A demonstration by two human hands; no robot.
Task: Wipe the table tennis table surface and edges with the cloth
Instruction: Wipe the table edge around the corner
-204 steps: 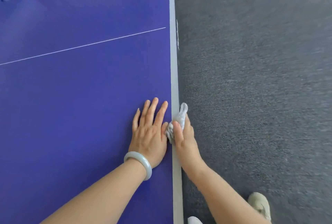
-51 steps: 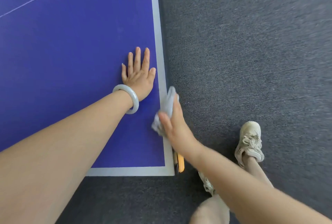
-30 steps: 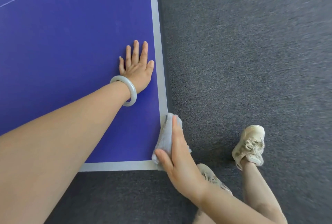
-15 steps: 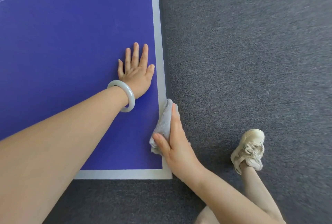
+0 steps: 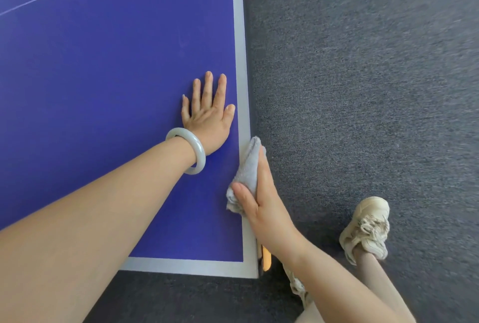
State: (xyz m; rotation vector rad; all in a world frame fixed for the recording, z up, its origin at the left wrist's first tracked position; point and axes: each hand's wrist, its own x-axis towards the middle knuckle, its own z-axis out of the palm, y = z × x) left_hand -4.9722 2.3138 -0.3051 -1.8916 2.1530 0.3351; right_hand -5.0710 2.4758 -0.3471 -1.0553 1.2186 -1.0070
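The grey cloth [image 5: 246, 167] lay bunched over the grey-bordered right edge of the blue table [image 5: 103, 76], close to its near corner.

Table top [image 5: 103, 76]: smooth matt blue, grey painted border. Cloth [image 5: 247, 167]: fuzzy grey terry. Floor [image 5: 363, 89]: rough dark carpet. Bangle [image 5: 193, 146]: glossy, pale.

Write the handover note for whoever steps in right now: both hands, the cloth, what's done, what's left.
Left hand: flat, fingers straight, resting on the blue table top near its right side.
Right hand: grips the grey cloth, pressed on the table's right side edge, a little short of the near corner.
Done: wiping of that edge is under way; which parts are already clean cannot be told.
Left: the stretch to the corner, the near end edge, and the top as needed.
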